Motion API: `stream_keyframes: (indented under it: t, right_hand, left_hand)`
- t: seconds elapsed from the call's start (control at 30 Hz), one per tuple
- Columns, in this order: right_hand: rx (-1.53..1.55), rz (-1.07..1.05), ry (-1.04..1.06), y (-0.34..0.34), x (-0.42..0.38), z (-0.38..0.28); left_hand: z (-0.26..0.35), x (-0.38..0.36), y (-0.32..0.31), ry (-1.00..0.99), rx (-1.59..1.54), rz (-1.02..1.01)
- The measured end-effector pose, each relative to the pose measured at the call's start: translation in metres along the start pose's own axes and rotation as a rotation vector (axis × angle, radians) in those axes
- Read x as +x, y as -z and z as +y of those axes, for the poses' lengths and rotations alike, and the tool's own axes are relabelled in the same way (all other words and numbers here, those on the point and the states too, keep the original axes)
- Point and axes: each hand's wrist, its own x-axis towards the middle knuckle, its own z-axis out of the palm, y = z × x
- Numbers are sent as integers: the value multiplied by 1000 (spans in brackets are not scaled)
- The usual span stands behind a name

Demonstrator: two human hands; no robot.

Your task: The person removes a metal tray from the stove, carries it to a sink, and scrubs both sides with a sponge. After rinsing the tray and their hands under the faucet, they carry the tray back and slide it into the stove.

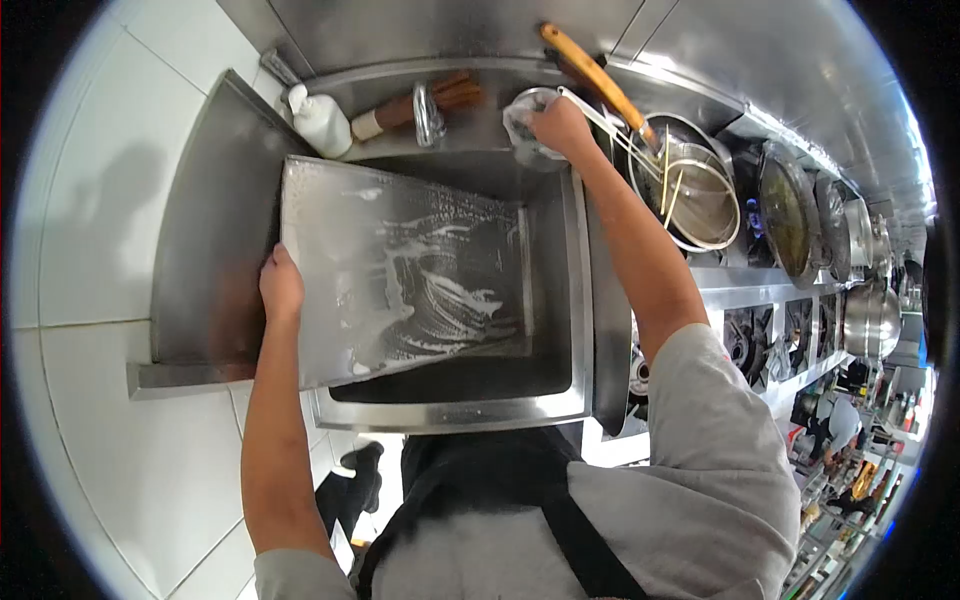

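Note:
My left hand [281, 283] grips the left edge of a large flat metal tray [340, 260], thumb on its upper face. Streaks of white soapy foam lie across the tray, which slants down into a steel sink [460, 414]. At the sink's back right corner, my right hand [560, 125] reaches to a small round metal bowl [530, 99] with something whitish in it. The fingers of that hand are bent and closed at the bowl; what they hold is mostly hidden.
A white pump bottle [322, 124], a brown-bristled brush [405, 112] and a tap [428, 115] line the back ledge. To the right are a wooden-handled utensil [600, 80], a round strainer [703, 205], a wok [788, 212] and stove burners [742, 340]. Another person [838, 422] stands far right.

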Motion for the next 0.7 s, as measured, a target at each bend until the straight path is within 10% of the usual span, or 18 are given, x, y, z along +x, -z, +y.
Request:
stream_keyframes:
  t: [0.23,0.33,0.53,0.63,0.7]
  right_hand:
    - [-28,-290,-122,20,53,45]
    - [-389,-224,197,-14,75,98]
    - [-420,-193,-16,-17,24,13]
    - [-278,177,287,-27,-7,-41]
    - [-276,15,229,-53,-11,-60]
  left_hand:
    - [-14,11,-6,22,57,2]
    - [-7,10,-4,8,29,-2]
    - [19,-16,0,16,5,25]
    - [3,-3,-2,-3,76,48]
    - [-2,2,-3,-32,74,39]
